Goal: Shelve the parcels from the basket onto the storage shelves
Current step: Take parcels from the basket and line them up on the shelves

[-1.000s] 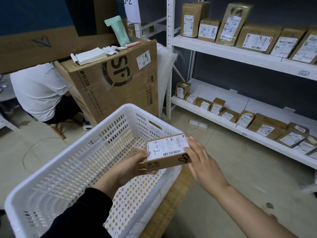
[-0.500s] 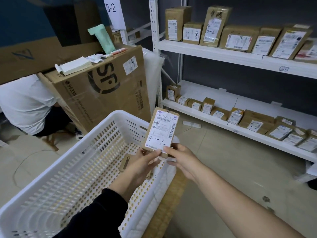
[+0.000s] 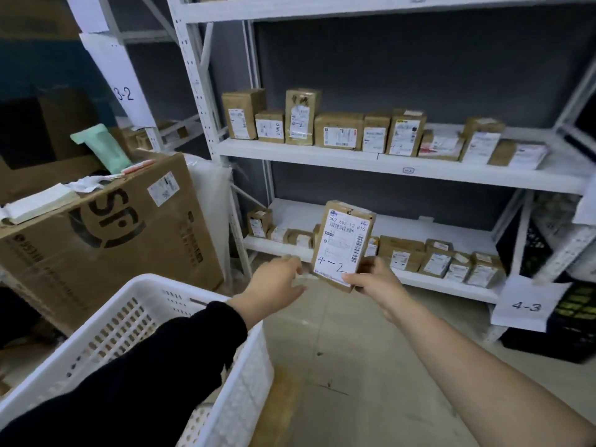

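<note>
Dim even light; motion blur, edges warped.

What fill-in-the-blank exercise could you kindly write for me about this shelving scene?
The parcel in the right hand has ___ handwritten on its label.
The perforated plastic basket is ___ in colour.
The paper sign hanging low at the right end of the shelves reads ___.
Missing words: 4-2; white; 4-3.
</note>
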